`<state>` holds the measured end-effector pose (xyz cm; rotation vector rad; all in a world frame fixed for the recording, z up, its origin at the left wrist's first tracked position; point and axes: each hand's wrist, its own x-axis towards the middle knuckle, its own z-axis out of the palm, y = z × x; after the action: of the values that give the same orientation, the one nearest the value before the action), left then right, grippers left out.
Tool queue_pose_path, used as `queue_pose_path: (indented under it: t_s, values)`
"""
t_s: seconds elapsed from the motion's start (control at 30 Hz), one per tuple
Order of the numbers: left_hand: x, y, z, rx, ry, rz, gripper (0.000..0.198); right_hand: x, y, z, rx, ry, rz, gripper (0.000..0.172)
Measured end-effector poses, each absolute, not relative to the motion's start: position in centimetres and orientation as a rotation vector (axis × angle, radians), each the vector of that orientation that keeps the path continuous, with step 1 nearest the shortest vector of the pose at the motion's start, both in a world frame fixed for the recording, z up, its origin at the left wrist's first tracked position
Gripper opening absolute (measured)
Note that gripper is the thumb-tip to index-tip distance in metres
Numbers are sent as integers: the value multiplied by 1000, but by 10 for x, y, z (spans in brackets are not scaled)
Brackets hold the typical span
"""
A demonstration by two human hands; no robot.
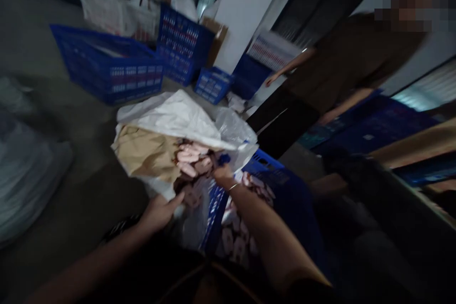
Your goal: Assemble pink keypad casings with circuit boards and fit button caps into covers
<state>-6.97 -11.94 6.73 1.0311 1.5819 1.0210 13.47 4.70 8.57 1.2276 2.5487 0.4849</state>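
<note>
A white woven sack [178, 116] with a tan inner side lies tipped open in front of me, its mouth toward a blue crate [265, 159]. Small pink and brown pieces [190, 156] of a kind I cannot make out lie in the mouth. My left hand [160, 209] grips the sack's lower edge, thumb on top. My right hand [223, 174] is at the mouth's right side, above the crate's rim, fingers bent and partly hidden beside a small blue thing [224, 157]. More similar pieces [237, 237] lie in the crate under my right forearm. Clear plastic [237, 128] hangs by the sack.
Blue crates [135, 78] stand on the floor behind, some stacked [181, 42] by a white pillar [245, 4]. A person in dark clothes [342, 66] stands at the right, near more blue crates [381, 118]. A pale plastic bag [28, 175] bulges at the left.
</note>
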Motion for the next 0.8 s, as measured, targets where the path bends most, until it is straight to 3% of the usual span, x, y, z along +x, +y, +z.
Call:
queue_pose_path:
  t_s: [0.27, 0.43, 0.57, 0.8]
  values:
    - [-104, -124, 80, 870, 1638, 1158, 58, 209, 81, 107, 1406, 2286, 270, 30]
    - [-110, -121, 89, 819, 1699, 1143, 54, 199, 74, 105, 1464, 2303, 237, 50]
    - [-105, -114, 85, 880, 1678, 1096, 48, 190, 68, 96, 1366, 2339, 142, 29]
    - [-99, -108, 79, 995, 1701, 928, 49, 181, 42, 88, 1443, 2349, 62, 33]
